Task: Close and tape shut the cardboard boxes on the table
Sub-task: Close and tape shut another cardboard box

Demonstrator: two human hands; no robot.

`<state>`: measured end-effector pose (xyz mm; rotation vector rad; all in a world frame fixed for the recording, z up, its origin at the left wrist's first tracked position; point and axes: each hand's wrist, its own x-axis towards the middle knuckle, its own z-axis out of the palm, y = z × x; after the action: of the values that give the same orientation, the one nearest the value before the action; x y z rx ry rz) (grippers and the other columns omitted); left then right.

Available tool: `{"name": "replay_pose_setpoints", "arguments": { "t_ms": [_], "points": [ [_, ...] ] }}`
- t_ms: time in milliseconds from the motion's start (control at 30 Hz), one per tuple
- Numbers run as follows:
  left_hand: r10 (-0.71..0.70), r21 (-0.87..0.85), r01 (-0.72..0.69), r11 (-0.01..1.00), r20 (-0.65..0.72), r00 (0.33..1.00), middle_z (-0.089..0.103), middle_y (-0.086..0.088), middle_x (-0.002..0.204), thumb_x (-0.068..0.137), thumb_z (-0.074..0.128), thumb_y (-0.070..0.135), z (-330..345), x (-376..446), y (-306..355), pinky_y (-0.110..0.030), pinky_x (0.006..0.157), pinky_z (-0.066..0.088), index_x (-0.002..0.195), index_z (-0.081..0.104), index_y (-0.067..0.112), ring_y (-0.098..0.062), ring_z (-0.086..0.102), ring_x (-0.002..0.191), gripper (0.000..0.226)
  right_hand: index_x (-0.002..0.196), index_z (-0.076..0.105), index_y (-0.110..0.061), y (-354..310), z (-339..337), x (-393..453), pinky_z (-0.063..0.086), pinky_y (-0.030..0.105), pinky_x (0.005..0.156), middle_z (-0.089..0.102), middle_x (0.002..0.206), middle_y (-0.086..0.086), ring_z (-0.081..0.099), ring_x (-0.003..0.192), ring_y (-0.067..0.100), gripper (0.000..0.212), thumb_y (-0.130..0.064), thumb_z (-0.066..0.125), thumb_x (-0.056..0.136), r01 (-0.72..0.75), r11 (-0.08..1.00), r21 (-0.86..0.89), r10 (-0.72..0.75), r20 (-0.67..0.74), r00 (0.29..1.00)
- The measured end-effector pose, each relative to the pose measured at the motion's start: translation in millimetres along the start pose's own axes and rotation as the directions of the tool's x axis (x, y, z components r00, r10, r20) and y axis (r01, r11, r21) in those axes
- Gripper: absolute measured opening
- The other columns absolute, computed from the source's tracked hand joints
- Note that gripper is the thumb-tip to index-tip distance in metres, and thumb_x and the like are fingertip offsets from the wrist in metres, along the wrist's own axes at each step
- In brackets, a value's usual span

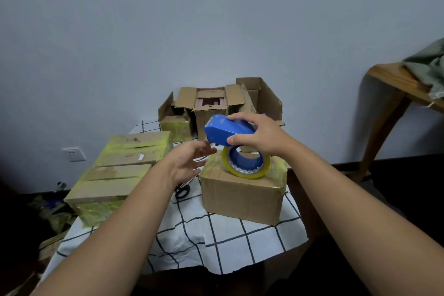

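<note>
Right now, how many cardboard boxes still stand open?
2, both at the table's back: one open box in the middle, a bigger open box right of it. Others may hide behind them.

Blue tape dispenser [228, 131], black-gridded white tablecloth [216, 235]

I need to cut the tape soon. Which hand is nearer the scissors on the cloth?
Left. The left hand hovers open just above the scissors, while the right hand holds the tape dispenser over the box, farther right.
</note>
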<state>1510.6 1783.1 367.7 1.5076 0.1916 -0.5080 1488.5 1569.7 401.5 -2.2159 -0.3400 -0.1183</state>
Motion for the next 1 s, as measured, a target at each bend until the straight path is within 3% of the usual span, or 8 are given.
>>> {"name": "replay_pose_setpoints", "arguments": {
  "t_ms": [200,400,567,700,833,1000],
  "points": [
    [0.131,0.075,-0.118,0.990,-0.198,0.972,0.072,0.001,0.103,0.093,0.058,0.012,0.0,4.1,4.3,-0.028,0.083,0.041,0.106,0.071,0.013,-0.015,0.060,0.104,0.019,0.127,0.059,-0.043,-9.6,0.3,7.9,0.046,0.022,0.079,0.054,0.123,-0.011,0.056,0.099,0.007,0.054,-0.046,0.079,0.078,-0.013,0.997,-0.076,0.014,0.014,1.000],
    [0.119,0.014,-0.119,0.993,-0.214,0.970,0.066,-0.006,0.090,0.096,0.054,0.002,1.1,6.5,7.5,-0.022,0.067,0.050,0.098,0.066,0.003,-0.016,0.065,0.084,0.013,0.127,0.061,-0.043,-16.0,-11.3,9.9,0.042,0.018,0.072,0.057,0.122,-0.009,0.056,0.095,0.003,0.055,-0.045,0.080,0.075,-0.049,0.987,-0.153,0.059,0.060,0.996],
    [0.081,-0.009,-0.084,0.996,-0.182,0.980,0.063,-0.008,0.081,0.095,0.058,0.004,2.2,7.0,1.0,-0.023,0.068,0.053,0.090,0.062,0.003,-0.020,0.065,0.078,0.007,0.127,0.061,-0.045,-15.1,-27.6,-1.7,0.048,0.030,0.086,0.057,0.121,-0.011,0.057,0.100,0.008,0.057,-0.049,0.079,0.073,-0.057,0.963,-0.264,0.084,0.092,0.992],
    [0.137,0.079,-0.120,0.990,-0.262,0.955,0.060,-0.009,0.075,0.094,0.058,0.001,4.7,7.2,-3.6,-0.024,0.063,0.052,0.083,0.062,0.001,-0.020,0.060,0.069,0.012,0.126,0.059,-0.049,-14.5,-26.0,-0.7,0.049,0.040,0.096,0.056,0.123,-0.013,0.055,0.105,0.011,0.059,-0.057,0.077,0.070,-0.038,0.933,-0.357,0.096,0.145,0.985],
    [0.158,0.106,-0.129,0.986,-0.349,0.924,0.062,-0.011,0.079,0.093,0.055,-0.002,-14.1,7.9,-6.8,-0.024,0.061,0.056,0.090,0.063,-0.002,-0.019,0.060,0.065,0.008,0.128,0.061,-0.044,-19.8,-28.1,0.4,0.049,0.031,0.090,0.056,0.121,-0.011,0.055,0.100,0.008,0.057,-0.051,0.079,0.074,-0.022,0.923,-0.384,0.102,0.189,0.977],
    [0.069,0.039,-0.061,0.997,-0.241,0.968,0.062,-0.013,0.090,0.095,0.060,0.008,-27.2,7.6,-15.3,-0.024,0.055,0.058,0.095,0.064,-0.001,-0.022,0.068,0.067,0.010,0.124,0.063,-0.044,-18.7,-28.4,3.5,0.049,0.027,0.085,0.056,0.119,-0.013,0.056,0.096,0.004,0.053,-0.050,0.079,0.074,-0.033,0.928,-0.371,0.116,0.203,0.972]
  ]
}}
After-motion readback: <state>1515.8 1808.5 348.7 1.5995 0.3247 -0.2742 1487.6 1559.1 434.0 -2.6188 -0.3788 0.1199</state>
